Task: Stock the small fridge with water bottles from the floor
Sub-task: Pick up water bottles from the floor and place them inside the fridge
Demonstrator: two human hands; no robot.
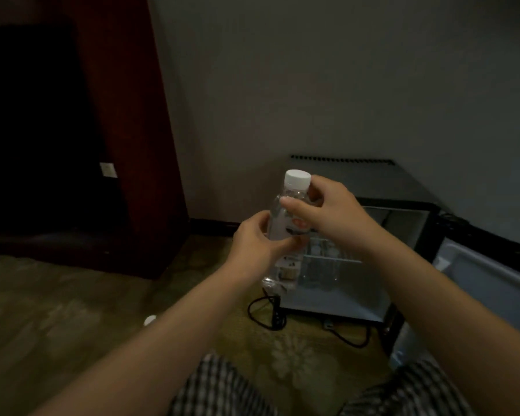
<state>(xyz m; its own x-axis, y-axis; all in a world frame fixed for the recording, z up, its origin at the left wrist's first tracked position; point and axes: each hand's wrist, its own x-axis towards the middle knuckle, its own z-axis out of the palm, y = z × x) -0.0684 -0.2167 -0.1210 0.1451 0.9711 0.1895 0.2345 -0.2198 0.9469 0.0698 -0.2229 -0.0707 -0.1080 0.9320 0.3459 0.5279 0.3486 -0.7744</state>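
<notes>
Head view: left hand (257,241) and right hand (332,216) both grasp one upright water bottle (285,223), fingers curled round it, before the open fridge (403,187).

Water bottle (284,232) is held upright at view centre, in front of the small fridge (373,181). Left hand (255,244) grips its lower body and right hand (327,214) its upper part. The fridge sits on the carpet (72,295) by the wall, at 3 o'clock from the bottle. Its door (493,280) hangs open at 4 o'clock. Stored bottles (321,250) stand inside on a shelf. Cable (278,318) lies on the carpet at 6 o'clock. Cabinet (126,115) stands at 10 o'clock.
</notes>
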